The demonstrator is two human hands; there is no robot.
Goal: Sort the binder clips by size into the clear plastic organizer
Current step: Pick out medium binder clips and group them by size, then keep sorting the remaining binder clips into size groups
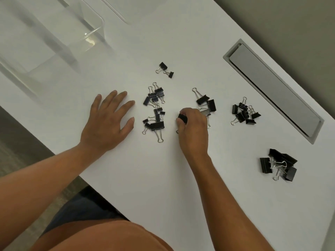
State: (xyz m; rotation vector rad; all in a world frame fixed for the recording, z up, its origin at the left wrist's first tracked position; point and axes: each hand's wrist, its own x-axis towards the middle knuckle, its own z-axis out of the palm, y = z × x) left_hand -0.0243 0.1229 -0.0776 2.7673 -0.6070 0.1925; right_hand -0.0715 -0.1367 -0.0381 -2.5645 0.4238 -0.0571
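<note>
Black binder clips lie scattered in clusters across the white surface [181, 178], and the grouping looks deliberate: a mixed pile [154, 109] sits dead centre, a pair of small clips [164, 69] lies at twelve o'clock from it, a few larger clips [206, 104] at three o'clock, a heap of small-to-medium ones [243, 112] further out the same way, and the biggest clips [279, 164] are parked down at four o'clock near the surface's edge. That reads as pre-sorting by size before anything goes into a compartment. The clear plastic organizer [87, 31] waits up at ten o'clock, well apart from every pile, and no clip can be seen inside it, so the real filing appears not yet begun. Now the hands: the right hand [194, 127] is knuckles-up just beside the mixed pile at its three o'clock, fingers curled, thumb and fingertips pinching one black clip [182, 118] by its body, with a bit of wire handle peeking out underneath. The left hand [108, 120] lies flat at nine o'clock of the pile, fingers spread and straight, palm down, holding nothing, probably there to steady the person. Both forearms reach in from six o'clock. A grey recessed cable hatch [272, 87] runs along the far side at two o'clock.
</note>
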